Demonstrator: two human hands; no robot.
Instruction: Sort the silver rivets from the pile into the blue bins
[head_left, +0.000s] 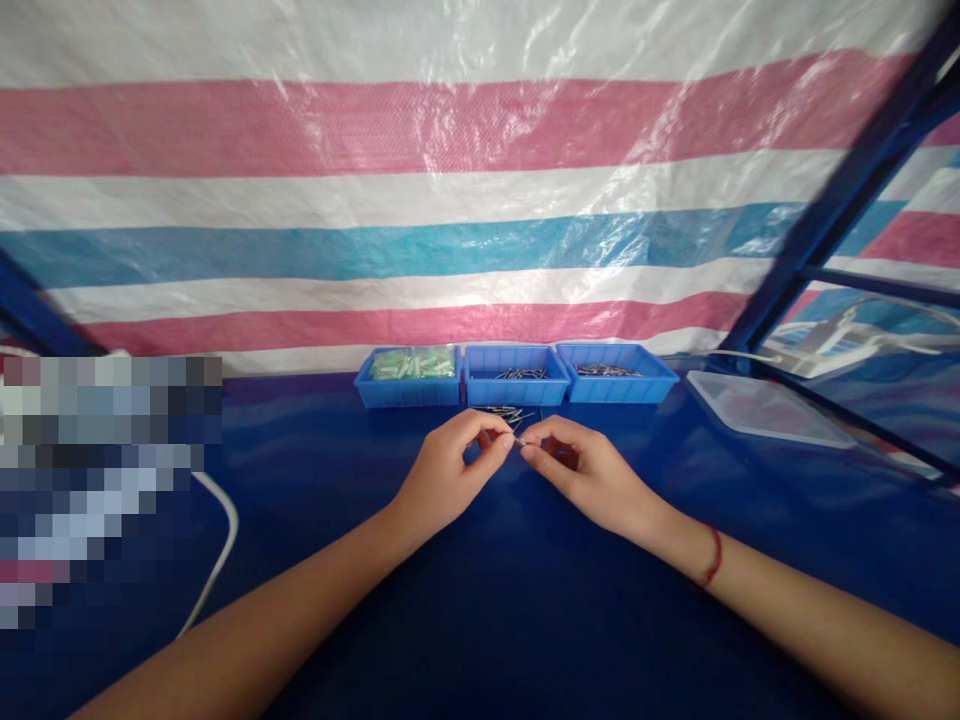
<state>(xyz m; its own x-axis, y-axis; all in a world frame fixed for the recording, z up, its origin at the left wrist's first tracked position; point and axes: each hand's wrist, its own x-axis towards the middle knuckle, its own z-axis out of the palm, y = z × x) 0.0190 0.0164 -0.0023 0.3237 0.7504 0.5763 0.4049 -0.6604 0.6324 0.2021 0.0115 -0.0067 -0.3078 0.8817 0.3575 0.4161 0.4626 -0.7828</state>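
Observation:
My left hand [450, 470] and my right hand [581, 470] meet above the dark blue table [487, 620], fingertips pinched together on a small thin metal pin [519, 441] held between them. Just beyond the hands lie a few loose metal pins [508, 412] on the table. Behind those stand three blue trays in a row: the left tray [409, 391] holds pale green pieces, the middle tray [516, 391] and the right tray [616, 386] hold small dark metal parts. A red string circles my right wrist.
A clear plastic lid [761, 408] lies at the right of the trays. A white cable [217, 545] curves over the table at the left beside a blurred-out area. A striped pink, white and blue tarp hangs behind; a blue frame bar [840, 200] slants at right.

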